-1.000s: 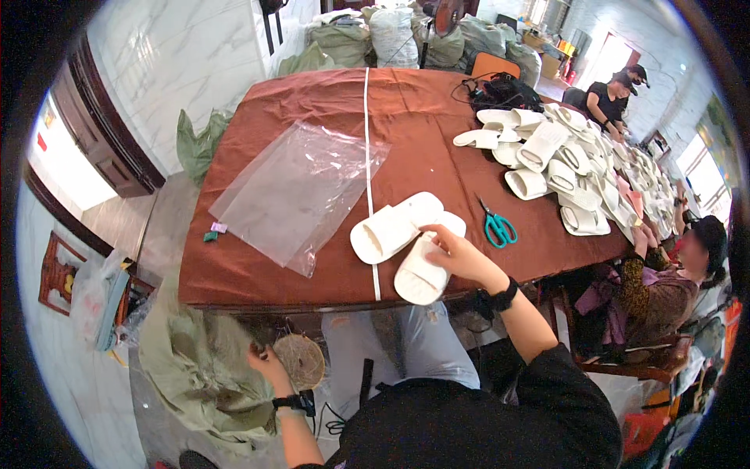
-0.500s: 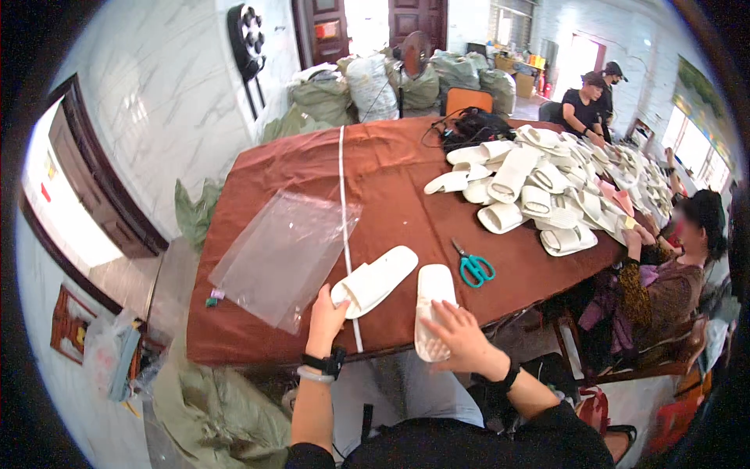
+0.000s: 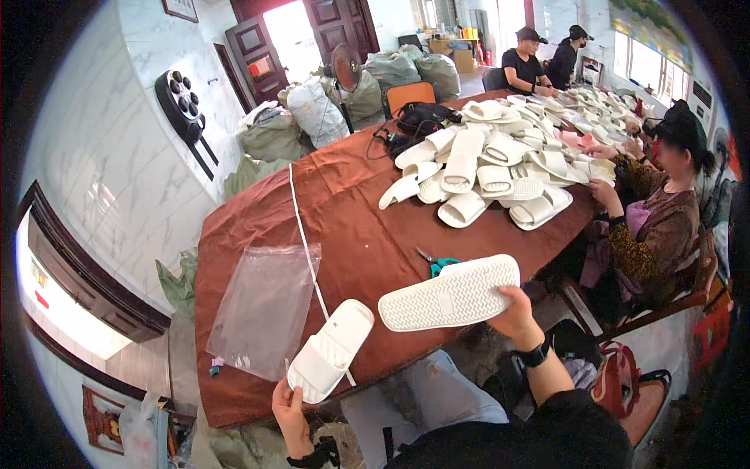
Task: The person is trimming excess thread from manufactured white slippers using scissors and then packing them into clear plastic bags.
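My left hand (image 3: 291,414) pinches the toe or heel edge of a white slipper (image 3: 331,350), held sole down at the table's near edge. Raised beside it, a second white slipper (image 3: 448,293) turns its zigzag-ribbed sole up. My right hand (image 3: 516,316) grips that slipper by its right end. Teal-handled scissors (image 3: 439,264) lie just behind it, partly hidden by it. Left of the white slippers, a clear plastic bag (image 3: 262,305) lies flat on the brown tablecloth (image 3: 351,234).
A big pile of white slippers (image 3: 500,148) covers the far right of the table. A person (image 3: 656,187) sits at the right side, hands at the pile; two more people are at the far end. Stuffed sacks (image 3: 316,113) and a fan (image 3: 346,66) stand behind the table.
My right hand, which lay spread over the second slipper, has gripped and lifted it, turning its sole up. The left slipper has swung more upright. The view has turned right.
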Demonstrator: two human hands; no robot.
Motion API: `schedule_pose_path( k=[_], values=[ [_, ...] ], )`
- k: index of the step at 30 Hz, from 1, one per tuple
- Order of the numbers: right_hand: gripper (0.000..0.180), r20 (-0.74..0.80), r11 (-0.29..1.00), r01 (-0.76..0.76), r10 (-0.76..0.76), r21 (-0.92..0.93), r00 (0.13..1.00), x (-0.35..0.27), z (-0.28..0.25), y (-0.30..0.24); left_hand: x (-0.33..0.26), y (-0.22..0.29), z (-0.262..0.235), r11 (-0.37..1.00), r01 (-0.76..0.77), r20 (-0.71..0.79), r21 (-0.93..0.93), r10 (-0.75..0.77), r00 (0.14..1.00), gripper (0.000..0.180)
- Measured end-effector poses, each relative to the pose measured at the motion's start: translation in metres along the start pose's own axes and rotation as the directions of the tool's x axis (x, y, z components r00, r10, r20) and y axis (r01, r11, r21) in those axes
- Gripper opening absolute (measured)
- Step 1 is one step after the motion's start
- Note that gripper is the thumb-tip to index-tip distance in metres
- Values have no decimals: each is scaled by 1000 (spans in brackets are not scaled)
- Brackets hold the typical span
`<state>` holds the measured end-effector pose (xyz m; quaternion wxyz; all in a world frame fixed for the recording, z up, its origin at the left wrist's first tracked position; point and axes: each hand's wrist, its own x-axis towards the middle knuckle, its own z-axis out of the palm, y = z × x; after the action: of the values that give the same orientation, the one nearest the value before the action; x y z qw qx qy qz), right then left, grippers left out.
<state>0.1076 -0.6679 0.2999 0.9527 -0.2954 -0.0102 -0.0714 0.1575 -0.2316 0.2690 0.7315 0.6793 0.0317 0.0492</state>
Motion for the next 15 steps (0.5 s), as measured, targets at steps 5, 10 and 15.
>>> schedule_pose_path(
  k=[5,10,15],
  values=[
    [48,43,966,-248,246,74,968,3,2,12,-20,36,12,996,87,130,-18,-84,988,35],
    [45,11,889,-400,413,-224,911,-5,17,38,-25,38,27,999,20,232,26,-26,972,30],
    [46,28,889,-450,454,-78,891,-26,14,79,-36,33,50,984,145,271,-103,-112,956,32]
  ],
)
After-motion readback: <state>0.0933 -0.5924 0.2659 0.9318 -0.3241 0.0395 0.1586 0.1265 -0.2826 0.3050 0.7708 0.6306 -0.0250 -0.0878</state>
